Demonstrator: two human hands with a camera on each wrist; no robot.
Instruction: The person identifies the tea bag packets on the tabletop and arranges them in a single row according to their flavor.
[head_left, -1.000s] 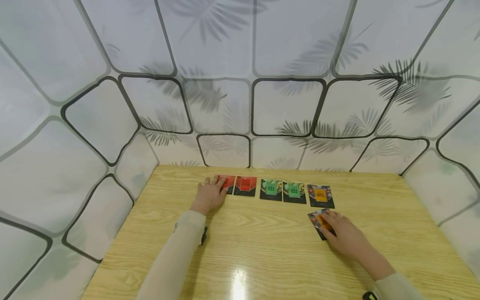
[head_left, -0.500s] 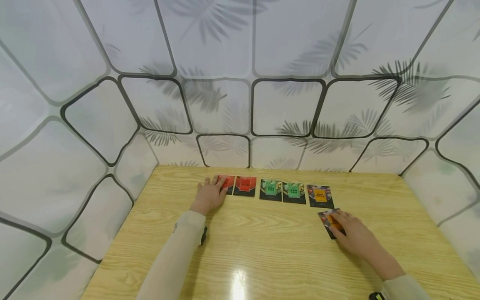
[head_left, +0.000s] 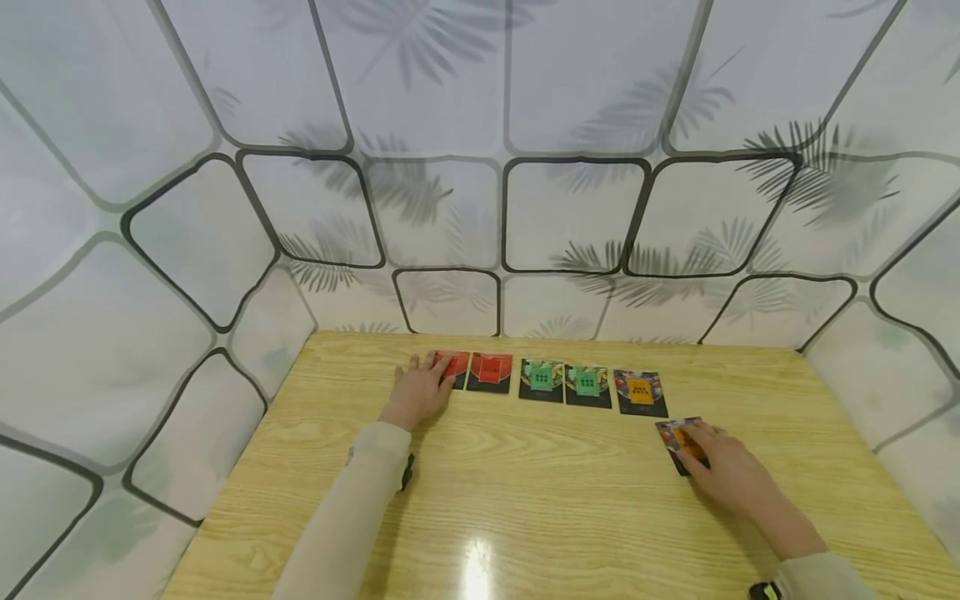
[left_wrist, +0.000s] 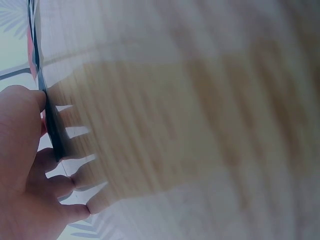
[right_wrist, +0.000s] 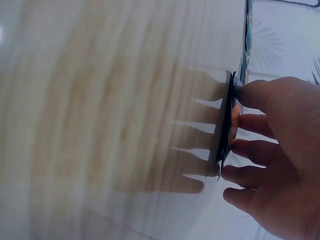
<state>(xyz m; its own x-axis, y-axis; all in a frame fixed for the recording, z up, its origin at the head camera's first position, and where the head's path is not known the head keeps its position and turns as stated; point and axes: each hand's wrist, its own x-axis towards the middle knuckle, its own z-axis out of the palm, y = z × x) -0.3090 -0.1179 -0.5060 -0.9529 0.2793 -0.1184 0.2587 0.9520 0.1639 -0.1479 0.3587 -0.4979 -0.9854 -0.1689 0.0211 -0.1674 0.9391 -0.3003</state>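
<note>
My left hand [head_left: 418,390] lies on the leftmost red-and-black packet [head_left: 459,364], its fingers spread over part of it. The left wrist view shows the thumb and fingertips touching this packet's dark edge [left_wrist: 54,125]. On the right, my right hand [head_left: 731,471] rests its fingertips on a purple-and-black packet with an orange label [head_left: 667,435], tilted and partly hidden by the fingers. In the right wrist view that thin packet [right_wrist: 229,120] lies beneath the thumb and fingertips, at or just above the table. Its matching orange-labelled packet [head_left: 641,393] sits just behind.
A second red packet [head_left: 490,372] and two green-labelled packets [head_left: 542,380] lie flat in the row between the hands. The wood-grain table [head_left: 517,492] meets a patterned fabric wall [head_left: 577,217] at the back and sides.
My right hand has slid to the right with the orange-labelled packet under its fingers, away from the spot in front of the row. The left hand stays where it was.
</note>
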